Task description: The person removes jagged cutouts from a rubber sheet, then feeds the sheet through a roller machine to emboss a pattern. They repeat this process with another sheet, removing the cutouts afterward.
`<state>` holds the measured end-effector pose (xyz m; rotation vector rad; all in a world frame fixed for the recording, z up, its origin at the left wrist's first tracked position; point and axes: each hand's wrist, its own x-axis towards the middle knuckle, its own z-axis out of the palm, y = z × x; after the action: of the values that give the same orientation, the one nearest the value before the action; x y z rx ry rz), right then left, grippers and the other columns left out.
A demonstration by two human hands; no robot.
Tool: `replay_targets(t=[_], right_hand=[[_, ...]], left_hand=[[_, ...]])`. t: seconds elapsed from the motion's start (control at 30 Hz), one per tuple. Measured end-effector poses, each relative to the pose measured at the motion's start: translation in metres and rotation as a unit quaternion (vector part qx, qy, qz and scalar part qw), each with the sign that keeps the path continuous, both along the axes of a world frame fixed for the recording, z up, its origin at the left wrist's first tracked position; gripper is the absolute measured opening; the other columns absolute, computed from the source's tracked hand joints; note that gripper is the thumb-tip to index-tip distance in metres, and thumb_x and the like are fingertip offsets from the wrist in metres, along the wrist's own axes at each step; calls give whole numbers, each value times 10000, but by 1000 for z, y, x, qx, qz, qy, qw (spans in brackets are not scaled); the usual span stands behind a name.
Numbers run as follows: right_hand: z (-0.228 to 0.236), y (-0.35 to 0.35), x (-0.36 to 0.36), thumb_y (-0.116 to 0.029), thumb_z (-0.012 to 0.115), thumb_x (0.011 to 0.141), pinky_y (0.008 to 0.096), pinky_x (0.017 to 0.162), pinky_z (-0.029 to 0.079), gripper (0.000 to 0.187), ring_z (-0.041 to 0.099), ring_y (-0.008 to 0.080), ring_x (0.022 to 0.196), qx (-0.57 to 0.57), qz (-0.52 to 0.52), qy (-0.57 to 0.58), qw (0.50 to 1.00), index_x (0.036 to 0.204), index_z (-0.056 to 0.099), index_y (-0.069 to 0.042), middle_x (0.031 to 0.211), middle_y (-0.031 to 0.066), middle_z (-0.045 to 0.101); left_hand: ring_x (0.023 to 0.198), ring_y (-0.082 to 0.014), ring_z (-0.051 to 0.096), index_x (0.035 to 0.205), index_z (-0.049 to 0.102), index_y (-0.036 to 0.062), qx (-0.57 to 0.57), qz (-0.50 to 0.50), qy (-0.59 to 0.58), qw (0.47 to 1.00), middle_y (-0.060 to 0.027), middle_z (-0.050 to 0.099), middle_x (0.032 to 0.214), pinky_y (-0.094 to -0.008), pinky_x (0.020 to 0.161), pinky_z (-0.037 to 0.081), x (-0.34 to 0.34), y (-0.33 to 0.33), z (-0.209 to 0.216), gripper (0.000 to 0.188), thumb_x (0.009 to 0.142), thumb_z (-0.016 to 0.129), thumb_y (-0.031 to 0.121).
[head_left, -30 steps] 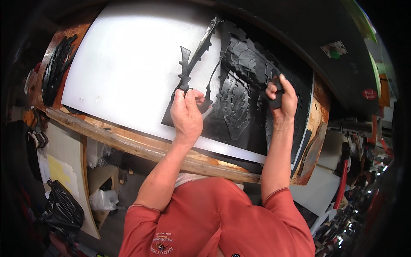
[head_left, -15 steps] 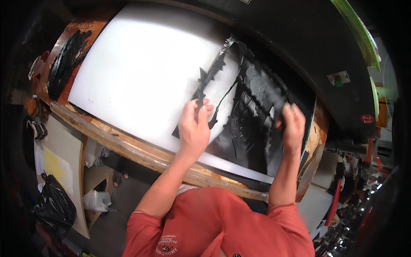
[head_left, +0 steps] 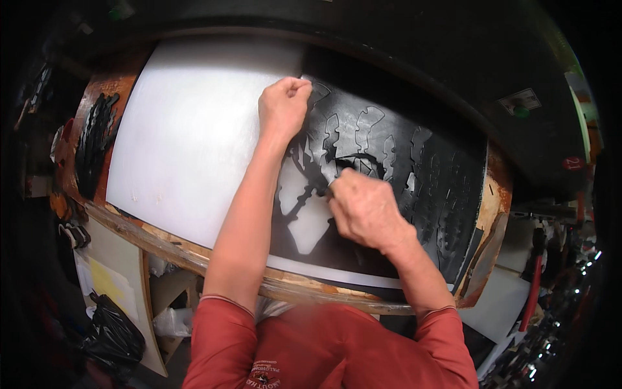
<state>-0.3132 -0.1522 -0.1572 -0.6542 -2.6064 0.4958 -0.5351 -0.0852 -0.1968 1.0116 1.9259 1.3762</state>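
Observation:
A thin black sheet [head_left: 405,123], cut through with several notched shapes, lies over the right part of a white board [head_left: 188,136]. My left hand [head_left: 284,107] is closed in a pinch at the sheet's far left edge. My right hand [head_left: 366,207] has its fingers curled around a thin black strip of the sheet, near its middle. A loop of that strip stands up just beyond the knuckles. Between my hands the sheet has openings, and white board shows through. My right fingertips are partly hidden.
Several notched black cut pieces [head_left: 97,139] lie stacked on the wooden table at the left. A large dark machine body [head_left: 427,52] with a green button [head_left: 520,111] spans the far side. The worn wooden table edge [head_left: 295,285] runs along the near side. A black bag [head_left: 113,330] hangs lower left.
My left hand has moved away from me to the sheet's far left edge. My right hand has come left and nearer, onto the sheet's middle. The view has shifted slightly.

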Motion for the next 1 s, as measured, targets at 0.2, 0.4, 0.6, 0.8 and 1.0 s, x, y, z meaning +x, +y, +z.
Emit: replay_targets(t=[0.2, 0.4, 0.6, 0.8, 1.0], right_hand=[[-31, 45, -31, -67, 721, 839, 450, 607, 544, 110, 668, 344, 718, -5, -107, 65, 992, 859, 617, -36, 835, 134, 608], [-49, 45, -28, -60, 721, 828, 446, 630, 556, 101, 679, 348, 738, -32, -126, 75, 989, 896, 649, -39, 861, 121, 637], [-35, 56, -31, 10, 595, 870, 454, 717, 590, 531, 732, 374, 747, -132, -219, 236, 937, 1399, 553, -11, 879, 182, 735], [-30, 82, -49, -117, 559, 905, 511, 772, 581, 515, 721, 449, 769, -114, -285, 124, 944, 1382, 636, 63, 829, 273, 724], [-40, 81, -58, -102, 587, 894, 502, 737, 580, 543, 722, 425, 751, -60, -299, 69, 950, 1423, 629, 15, 842, 221, 738]], left_hand=[[856, -113, 706, 1178, 774, -2, 98, -28, -69, 992, -84, 786, 990, -269, 809, 569, 5, -13, -12, 265, 929, 779, 92], [860, -60, 667, 1064, 758, 3, 215, -70, -188, 956, 2, 743, 974, -204, 799, 528, 5, -25, -15, 104, 961, 761, -9], [873, -64, 656, 1137, 694, -6, 149, -108, -301, 936, -24, 725, 981, -204, 812, 518, -2, -23, -6, 171, 971, 735, -7], [980, -102, 676, 1244, 590, 6, 110, -138, -392, 903, -79, 738, 1096, -234, 877, 534, 0, -19, 3, 266, 993, 673, -13], [972, -142, 667, 1255, 552, 19, 150, -146, -441, 873, -72, 711, 1014, -273, 915, 534, 5, -13, 1, 242, 1027, 633, 16]])
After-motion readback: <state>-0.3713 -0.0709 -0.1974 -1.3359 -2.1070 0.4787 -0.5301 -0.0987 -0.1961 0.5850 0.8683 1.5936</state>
